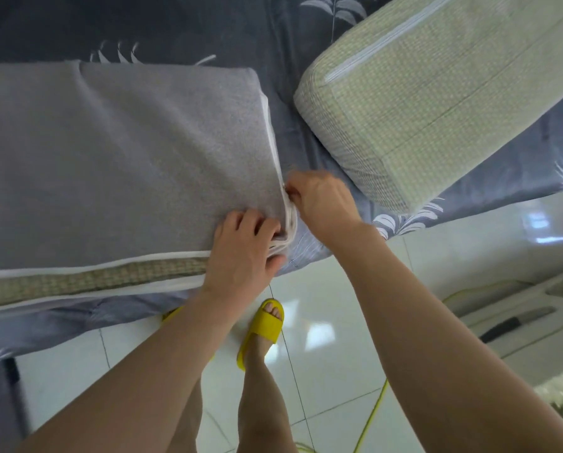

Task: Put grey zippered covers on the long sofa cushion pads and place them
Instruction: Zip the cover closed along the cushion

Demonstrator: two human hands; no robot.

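The grey cover (pixel 126 152) lay stretched over a long cushion pad (pixel 94 279) on the bed, reaching from the left edge of the view to its right-hand end near the middle. Along the near side the cover gaped open, and a strip of the pad's green-beige woven surface showed between two white edges. The white zipper tape (pixel 275 142) ran down the short right end of the cover to the near corner, where the fabric bunched in folds.

The left hand (pixel 244 253) gripped that near corner, fingers curled over the top of the grey cloth and thumb tucked at the edge below. The right hand (pixel 322 204) sat just beyond it, knuckles up, fingers curled and pinching the zipper tape a little above the corner; whether it held the pull itself was too small to tell. The two hands were almost touching.

To the right, apart from the covered pad, a second pad (pixel 436 93) lay bare and at an angle on the bed, its woven green face up and a white zipper line along it. Under both was a dark blue-grey bed sheet (pixel 208 24) printed with pale leaves. Below the bed's edge were glossy white floor tiles (pixel 338 322), the person's feet in yellow slippers (pixel 263 328) and a thin yellow cord (pixel 371 416).
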